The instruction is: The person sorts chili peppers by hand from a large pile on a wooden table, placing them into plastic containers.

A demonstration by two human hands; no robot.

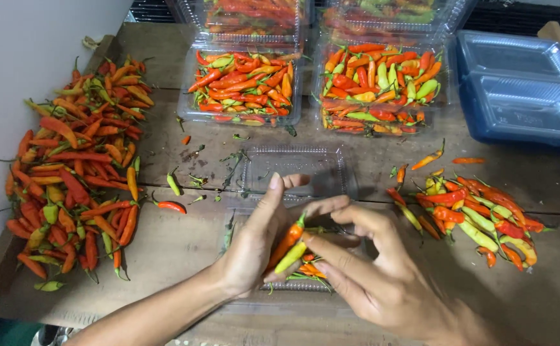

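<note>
Over an open clear plastic clamshell tray (292,168) on the wooden tabletop (183,250), the left hand (254,247) closes its grip on an orange chili pepper (288,238) and a yellow-green chili pepper (291,257). The right hand (376,275) seems to pinch their stems, though blurred.

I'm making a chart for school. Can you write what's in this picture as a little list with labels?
Left hand: holds an orange chili and a green chili
Right hand: fingers touch those chilies
Under hands: open clear box
Left side: big chili pile
Right side: small chili pile
Back: filled clear boxes
Far right: blue trays
</note>
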